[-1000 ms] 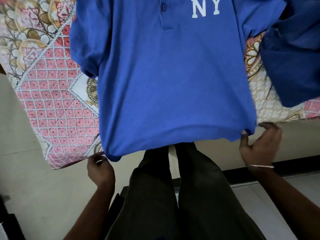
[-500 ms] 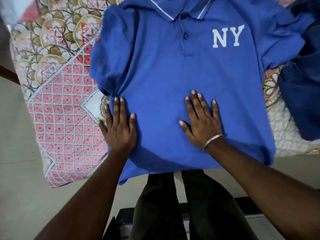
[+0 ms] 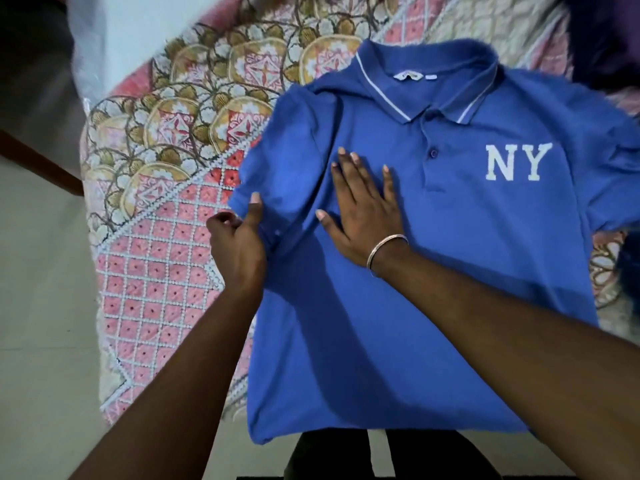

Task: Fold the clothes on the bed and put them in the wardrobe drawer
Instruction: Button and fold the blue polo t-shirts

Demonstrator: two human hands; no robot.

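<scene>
A blue polo shirt [image 3: 450, 271] with a white "NY" on the chest lies face up on the bed, collar away from me, its hem hanging over the near edge. My left hand [image 3: 237, 240] pinches the edge of the shirt's left sleeve [image 3: 277, 174], thumb on top. My right hand [image 3: 363, 206], with a metal bangle on the wrist, presses flat on the shirt's chest just right of that sleeve, fingers straight.
The bed [image 3: 166, 271] carries a pink, gold and white patterned cover. Dark blue clothes [image 3: 627, 271] lie at the right edge, and a dark purple garment [image 3: 606, 36] at the top right. Pale floor [image 3: 41, 306] runs along the left. My dark trousers [image 3: 329, 455] show below the hem.
Both hands left the hem, smoothed the shirt's middle, then moved up. My left hand now pinches the left sleeve; my right hand presses the chest. The view shifted toward the collar.
</scene>
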